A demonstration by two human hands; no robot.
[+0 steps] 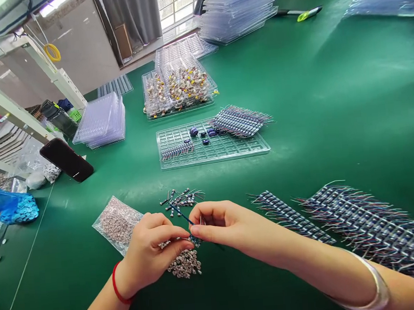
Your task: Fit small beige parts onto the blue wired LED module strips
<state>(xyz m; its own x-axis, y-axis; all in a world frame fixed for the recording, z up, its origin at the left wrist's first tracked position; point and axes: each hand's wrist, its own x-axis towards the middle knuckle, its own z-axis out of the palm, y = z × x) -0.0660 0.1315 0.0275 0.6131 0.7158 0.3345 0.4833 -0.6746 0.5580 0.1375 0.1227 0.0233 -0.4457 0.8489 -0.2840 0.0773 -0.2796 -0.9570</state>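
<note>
My left hand [153,248] and my right hand [221,225] meet low over the green table [330,94], both pinched on one small dark component with thin wire leads [193,238]. A blue lead sticks up and left from the pinch. Under my hands lies a small heap of tiny grey ring-shaped parts [185,264]. Just beyond my fingers sits a loose cluster of wired parts [182,200]. A clear bag of the grey parts [117,223] lies to the left of my left hand.
A clear cell tray [228,149] holds a few blue parts and wired bundles. Rows of wired components [371,224] lie at right. A filled tray [177,88], stacked trays [100,122], a black phone [66,160] and a blue bag [10,206] lie farther back and left.
</note>
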